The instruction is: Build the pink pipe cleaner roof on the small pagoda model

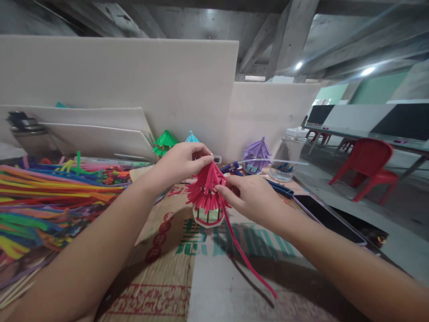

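A small red pavilion model (208,190) stands on the cardboard in front of me, its pointed roof built of red pipe cleaners over thin brown posts and a pale base. At the roof's peak, my left hand (187,158) is closed in a pinch between thumb and fingers. My right hand (246,192) is closed at the roof's right side, thumb and finger pinching red pipe cleaner there. From just below those fingers a long loose red pipe cleaner (246,258) trails toward me, down and right. The exact point where it meets the roof is hard to see.
Many coloured pipe cleaners (60,192) are heaped on the left. Behind stand green (165,142), blue (191,137) and purple (257,154) pavilion models. On the right are a clear bottle (288,154) and a phone (328,219). White boards (117,80) rise at the back.
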The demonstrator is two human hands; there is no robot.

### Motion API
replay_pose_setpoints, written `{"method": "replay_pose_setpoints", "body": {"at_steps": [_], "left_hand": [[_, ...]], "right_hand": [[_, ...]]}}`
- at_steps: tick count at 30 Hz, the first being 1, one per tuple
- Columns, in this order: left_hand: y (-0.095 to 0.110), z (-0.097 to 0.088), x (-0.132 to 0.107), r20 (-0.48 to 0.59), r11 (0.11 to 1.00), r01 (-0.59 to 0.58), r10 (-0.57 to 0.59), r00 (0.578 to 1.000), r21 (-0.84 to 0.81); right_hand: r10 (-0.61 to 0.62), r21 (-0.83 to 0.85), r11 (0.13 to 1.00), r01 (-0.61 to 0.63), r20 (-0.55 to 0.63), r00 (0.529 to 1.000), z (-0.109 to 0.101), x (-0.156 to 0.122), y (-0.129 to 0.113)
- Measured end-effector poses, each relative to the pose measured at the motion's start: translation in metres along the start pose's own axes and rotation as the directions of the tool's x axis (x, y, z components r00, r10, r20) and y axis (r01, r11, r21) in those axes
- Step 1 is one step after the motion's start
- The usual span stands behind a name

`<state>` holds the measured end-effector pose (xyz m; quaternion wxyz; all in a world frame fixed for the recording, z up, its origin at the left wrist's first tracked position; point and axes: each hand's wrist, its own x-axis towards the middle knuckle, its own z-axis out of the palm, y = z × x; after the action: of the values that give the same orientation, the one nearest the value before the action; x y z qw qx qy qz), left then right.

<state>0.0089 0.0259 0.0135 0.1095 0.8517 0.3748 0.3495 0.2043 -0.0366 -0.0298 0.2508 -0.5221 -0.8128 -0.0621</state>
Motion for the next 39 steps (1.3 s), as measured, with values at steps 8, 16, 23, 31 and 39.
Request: {"method": "replay_pose_setpoints", "body": {"at_steps": [8,16,23,31,39], "left_hand": [[0.000,0.000,0.000,0.009,1.000,0.008,-0.008,1.000,-0.015],[0.003,-0.001,-0.001,0.009,1.000,-0.015,0.015,1.000,-0.009],[0.001,-0.001,0.000,0.011,1.000,-0.024,0.024,1.000,-0.006],[0.004,-0.001,0.000,0.008,0.999,-0.041,0.041,0.999,0.013],[0.008,-0.001,-0.002,0.003,0.999,-0.031,0.031,1.000,0.010]], "right_hand": [[0.106,0.753,0.472,-0.458,0.468,0.877,0.014,-0.003,0.019],[0.108,0.773,0.414,-0.481,0.483,0.869,0.025,0.003,0.010],[0.113,0.777,0.424,-0.464,0.464,0.879,0.028,0.005,0.017],[0.196,0.805,0.422,-0.417,0.368,0.909,0.035,0.006,0.019],[0.194,0.653,0.719,-0.239,0.141,0.971,0.037,0.003,0.020]]}}
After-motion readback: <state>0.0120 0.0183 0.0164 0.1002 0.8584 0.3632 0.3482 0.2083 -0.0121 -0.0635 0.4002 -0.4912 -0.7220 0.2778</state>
